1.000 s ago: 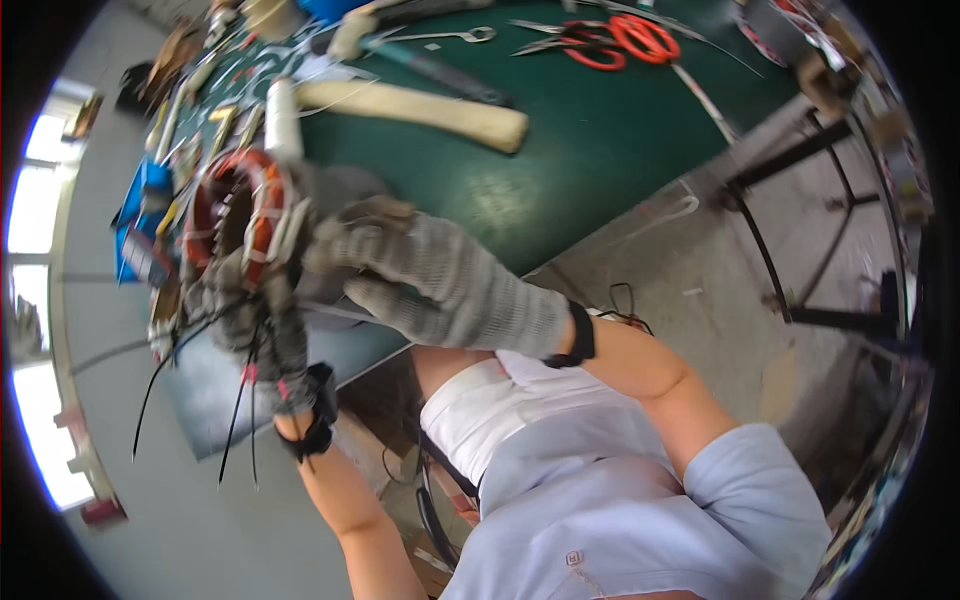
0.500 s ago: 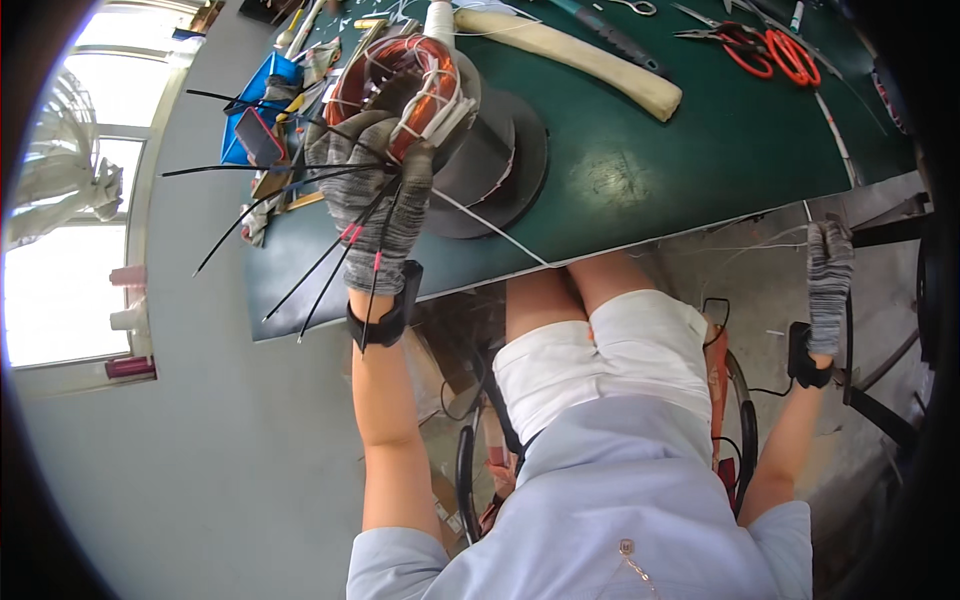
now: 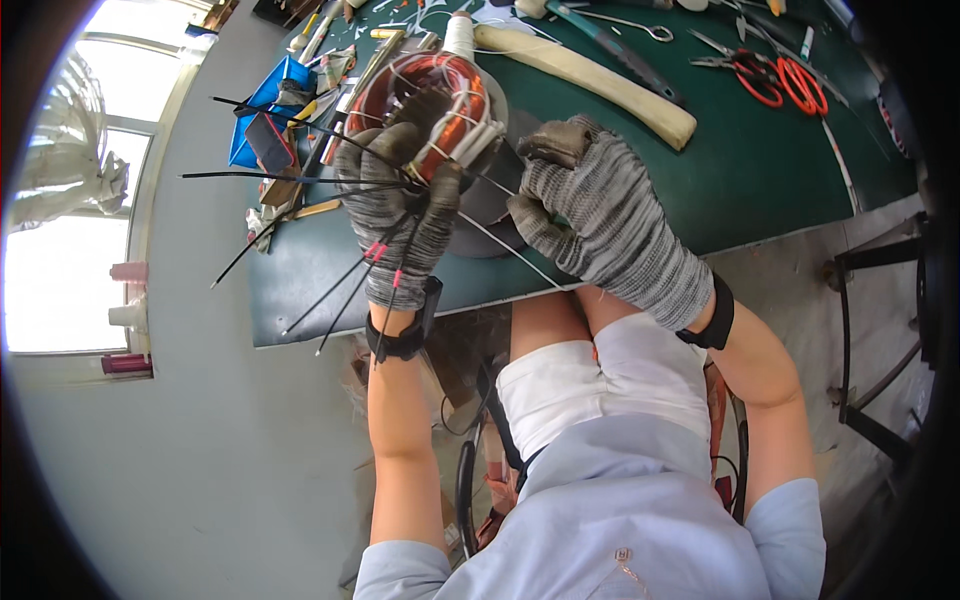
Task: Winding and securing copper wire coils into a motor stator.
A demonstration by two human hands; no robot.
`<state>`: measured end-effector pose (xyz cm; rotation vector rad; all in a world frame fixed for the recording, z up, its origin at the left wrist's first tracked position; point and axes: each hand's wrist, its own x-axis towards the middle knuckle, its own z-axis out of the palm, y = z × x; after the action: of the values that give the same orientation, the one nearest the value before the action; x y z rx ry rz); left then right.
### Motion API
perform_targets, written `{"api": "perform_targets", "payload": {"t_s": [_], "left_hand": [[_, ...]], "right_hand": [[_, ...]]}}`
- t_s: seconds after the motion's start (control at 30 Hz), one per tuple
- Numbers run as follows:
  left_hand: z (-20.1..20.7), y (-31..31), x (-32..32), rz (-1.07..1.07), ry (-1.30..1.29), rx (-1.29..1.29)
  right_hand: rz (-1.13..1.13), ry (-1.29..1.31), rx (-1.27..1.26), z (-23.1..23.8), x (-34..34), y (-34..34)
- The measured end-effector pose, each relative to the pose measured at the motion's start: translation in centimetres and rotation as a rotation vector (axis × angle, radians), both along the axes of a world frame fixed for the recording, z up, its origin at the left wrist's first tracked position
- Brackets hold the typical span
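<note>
A ring-shaped motor stator coil (image 3: 462,125), wound with copper wire and laced with white cord, is gripped by my left hand (image 3: 392,200) in a grey knit glove. Several black lead wires (image 3: 262,177) fan out past that hand, some with pink bands. My right hand (image 3: 600,205), gloved alike, is close to the coil's right side with its fingers curled. A thin thread (image 3: 492,183) runs from the coil to its fingertips, which pinch it. Another white cord (image 3: 515,252) slants from the coil to the table's front edge. Behind the hands, a dark round stand (image 3: 490,215) is partly hidden.
On the green table (image 3: 735,190) lie a pale wooden handle (image 3: 590,85), a teal-handled tool (image 3: 625,60), red-handled scissors (image 3: 798,85) and pliers (image 3: 755,78). A white thread spool (image 3: 459,38) stands behind the coil. A blue tray (image 3: 262,110) holds odds and ends at left.
My right hand has come from far right, beyond the table edge, back beside the coil. My left hand still holds the coil; the view has shifted slightly.
</note>
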<state>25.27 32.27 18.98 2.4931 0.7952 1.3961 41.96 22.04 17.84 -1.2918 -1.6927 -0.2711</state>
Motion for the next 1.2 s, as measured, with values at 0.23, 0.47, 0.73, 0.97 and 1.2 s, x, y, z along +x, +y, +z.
{"api": "perform_targets", "payload": {"t_s": [0.23, 0.47, 0.73, 0.97, 1.2], "left_hand": [[0.5, -0.2, -0.5, 0.002, -0.042, 0.084], [0.9, 0.7, -0.6, -0.006, -0.055, 0.217], [0.2, 0.1, -0.5, 0.033, 0.021, 0.099], [-0.2, -0.2, -0.1, 0.061, -0.03, 0.052], [1.1, -0.4, -0.3, 0.03, -0.128, 0.174]], "right_hand": [[0.013, -0.068, -0.428, 3.0, -1.0, 0.5], [0.062, -0.45, 0.14, 3.5, 0.7, 4.5], [0.616, -0.881, -0.862, 10.4, 0.7, 10.7], [1.31, 0.306, -1.318, 8.9, 4.6, 14.0], [1.068, 1.295, -0.509, 5.2, 5.0, 6.5]]}}
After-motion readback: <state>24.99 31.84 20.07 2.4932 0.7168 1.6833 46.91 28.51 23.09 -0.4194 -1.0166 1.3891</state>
